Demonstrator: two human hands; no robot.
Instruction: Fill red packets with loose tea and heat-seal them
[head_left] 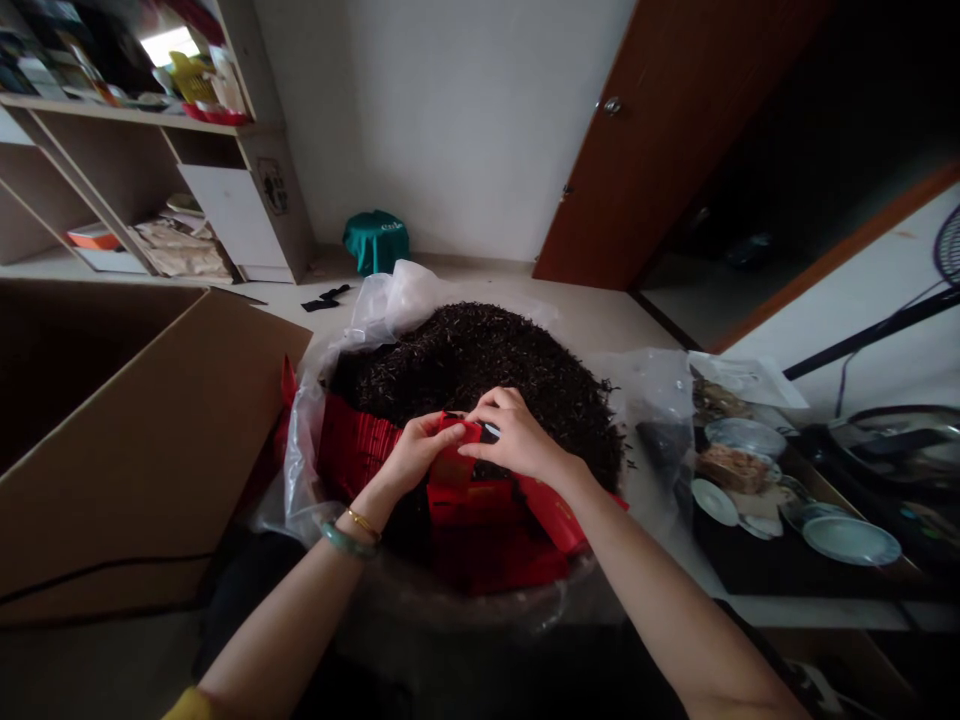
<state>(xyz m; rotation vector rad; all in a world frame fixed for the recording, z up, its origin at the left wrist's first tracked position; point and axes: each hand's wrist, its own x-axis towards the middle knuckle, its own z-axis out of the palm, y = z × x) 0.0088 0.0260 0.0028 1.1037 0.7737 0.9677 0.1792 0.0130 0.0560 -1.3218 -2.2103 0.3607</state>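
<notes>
1. Our left grip (pixel 414 452) and right grip (pixel 517 435) are clamped on a small red packet (pixel 459 445), just above the tea.
2. Done: red packets (pixel 471 530) piled at the near side.
3. Left: big heap of loose black tea (pixel 465 360) in the plastic liner (pixel 382 310).

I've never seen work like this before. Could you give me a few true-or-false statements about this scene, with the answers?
1. The left hand and right hand both hold a small red packet. True.
2. A cardboard box stands to the right of the hands. False: it stands to their left.
3. The heap of dark dried leaves lies in a clear plastic bag. True.
4. The wooden door is shut. False: it stands open onto a dark room.
5. The left wrist wears a green bangle and a gold bracelet. True.
6. More red packets lie on the shelf. False: they lie at the front of the heap.
</notes>
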